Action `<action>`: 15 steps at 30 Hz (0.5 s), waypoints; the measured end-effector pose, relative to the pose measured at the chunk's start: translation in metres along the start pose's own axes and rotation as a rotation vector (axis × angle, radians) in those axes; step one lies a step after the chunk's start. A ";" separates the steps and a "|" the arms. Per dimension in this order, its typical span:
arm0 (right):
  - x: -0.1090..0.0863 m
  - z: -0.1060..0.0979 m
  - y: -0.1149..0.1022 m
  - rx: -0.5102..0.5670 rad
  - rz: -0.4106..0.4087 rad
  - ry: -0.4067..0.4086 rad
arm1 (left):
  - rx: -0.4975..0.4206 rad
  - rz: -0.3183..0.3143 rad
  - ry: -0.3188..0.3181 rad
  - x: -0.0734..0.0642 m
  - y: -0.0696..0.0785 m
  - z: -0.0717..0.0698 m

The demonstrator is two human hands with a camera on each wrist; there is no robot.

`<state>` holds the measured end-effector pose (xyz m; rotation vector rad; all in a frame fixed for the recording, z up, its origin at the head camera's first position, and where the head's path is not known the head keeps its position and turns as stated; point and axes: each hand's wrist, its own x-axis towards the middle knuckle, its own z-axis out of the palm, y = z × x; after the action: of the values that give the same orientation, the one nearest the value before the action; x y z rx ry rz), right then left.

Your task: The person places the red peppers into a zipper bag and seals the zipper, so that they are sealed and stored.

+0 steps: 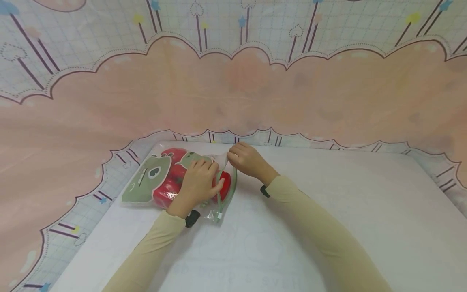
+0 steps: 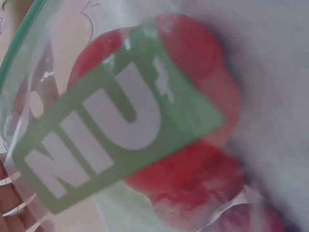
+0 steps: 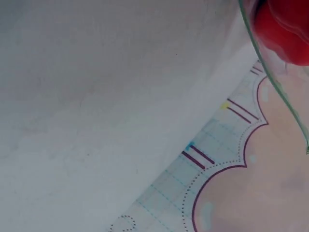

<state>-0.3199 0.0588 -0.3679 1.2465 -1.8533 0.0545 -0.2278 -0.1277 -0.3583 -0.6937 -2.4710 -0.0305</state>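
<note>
A clear zip bag (image 1: 162,174) with green bear prints lies at the table's back left. Inside are red, lobed, tomato-like pieces (image 2: 198,46), seen through its film and green printed label (image 2: 130,125). One red piece (image 1: 227,184) lies by the bag's mouth, between two green zip strips (image 3: 270,77) that stand apart. My left hand (image 1: 197,182) lies over the bag and grips it near the mouth, thumb at the nearer strip; its fingertips are hidden in the head view. My right hand (image 1: 248,160) pinches the far corner of the mouth. A white slider (image 1: 219,216) sits at the near end.
The bag lies on a white table (image 1: 277,243). Behind and left of it hangs a pink and white patterned cloth (image 1: 255,93), meeting the table's back edge close behind my hands. Both wrists wear dark bands (image 1: 192,218).
</note>
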 end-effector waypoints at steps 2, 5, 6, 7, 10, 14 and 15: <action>0.000 0.000 0.000 -0.027 -0.022 0.004 | 0.004 0.003 -0.002 0.000 0.000 0.000; 0.001 -0.001 0.000 -0.050 -0.076 0.014 | 0.017 0.007 0.000 0.000 0.000 0.001; 0.002 -0.002 0.000 -0.058 -0.093 0.016 | 0.022 0.009 0.001 -0.001 0.000 0.001; 0.002 -0.002 0.000 -0.066 -0.105 0.021 | 0.028 0.012 0.003 -0.001 0.000 0.001; 0.004 -0.003 0.001 -0.085 -0.116 0.031 | 0.039 0.022 0.005 -0.001 0.002 0.001; 0.005 -0.006 0.004 -0.091 -0.072 0.015 | 0.034 0.031 -0.004 -0.003 0.005 -0.002; 0.005 -0.007 0.004 -0.088 -0.053 0.009 | 0.033 0.034 -0.007 -0.004 0.006 -0.003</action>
<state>-0.3191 0.0604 -0.3581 1.2317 -1.7948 -0.0503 -0.2205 -0.1247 -0.3582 -0.7226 -2.4605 0.0261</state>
